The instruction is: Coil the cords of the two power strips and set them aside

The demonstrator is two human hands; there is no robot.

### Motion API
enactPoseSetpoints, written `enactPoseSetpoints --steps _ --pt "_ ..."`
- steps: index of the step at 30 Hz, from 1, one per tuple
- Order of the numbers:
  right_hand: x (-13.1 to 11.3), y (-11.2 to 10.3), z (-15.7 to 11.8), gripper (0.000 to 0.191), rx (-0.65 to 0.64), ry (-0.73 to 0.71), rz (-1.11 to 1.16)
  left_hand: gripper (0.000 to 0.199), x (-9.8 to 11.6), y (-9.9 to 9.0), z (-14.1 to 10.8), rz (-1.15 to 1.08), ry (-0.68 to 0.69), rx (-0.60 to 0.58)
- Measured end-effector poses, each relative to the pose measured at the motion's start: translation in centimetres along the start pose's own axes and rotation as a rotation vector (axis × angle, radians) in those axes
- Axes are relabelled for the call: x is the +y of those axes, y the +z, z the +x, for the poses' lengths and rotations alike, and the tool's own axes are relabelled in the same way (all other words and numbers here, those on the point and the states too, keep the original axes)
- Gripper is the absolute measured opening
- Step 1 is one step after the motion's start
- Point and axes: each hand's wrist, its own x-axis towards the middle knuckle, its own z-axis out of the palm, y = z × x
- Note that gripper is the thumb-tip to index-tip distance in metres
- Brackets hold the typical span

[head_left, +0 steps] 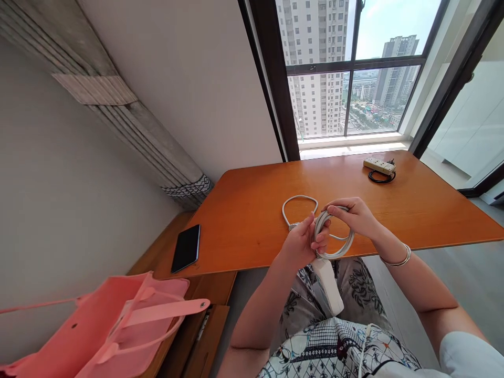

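A white cable [342, 254] is wound into a round coil of several turns over the table's front edge. My left hand [301, 242] is closed around the coil's left side. At the top of the coil, my right hand [356, 216] pinches the cable between thumb and fingers. Below the coil hangs a long white block [329, 289], apparently a power strip, tilted over my lap; its sockets do not show. A loose loop of the same cable rests on the tabletop beyond my left hand, and a grey-white end piece [293, 226] is partly hidden there.
The wooden table [244, 210] carries a black tablet [186, 248] at its left end. A beige power strip [379, 167] with a black cord lies at the far right. Lower left, an open pink bag [98, 320] sits on a wooden surface. A window [350, 66] is behind the table.
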Motion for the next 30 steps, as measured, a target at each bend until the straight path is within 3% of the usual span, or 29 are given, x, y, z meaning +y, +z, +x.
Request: enactPoseSetpoints --steps 4,12,19,23,27,30 --pt "-0.1 0.0 0.0 0.043 0.003 0.011 0.016 0.033 -0.2 0.4 0.0 -0.047 -0.008 0.038" --pt "-1.2 0.1 -0.4 0.042 -0.15 0.037 0.174 0.036 0.0 -1.6 0.2 0.067 -0.101 -0.225" --pt "-1.4 -0.1 -0.3 0.04 -0.152 0.035 0.124 0.034 -0.5 -0.7 0.2 -0.009 -0.088 -0.245" --pt "-0.7 -0.4 -0.6 0.044 -0.222 0.082 0.267 0.036 -0.3 -0.6 -0.5 -0.017 -0.003 -0.223" --pt "1.7 0.1 -1.3 0.051 -0.282 0.096 0.457 0.039 0.6 -0.6 -1.6 -0.024 0.214 -0.166" --pt "3.5 1.0 -1.9 0.05 -0.212 0.151 0.562 0.045 1.2 -0.5 -1.9 0.009 0.306 -0.118"
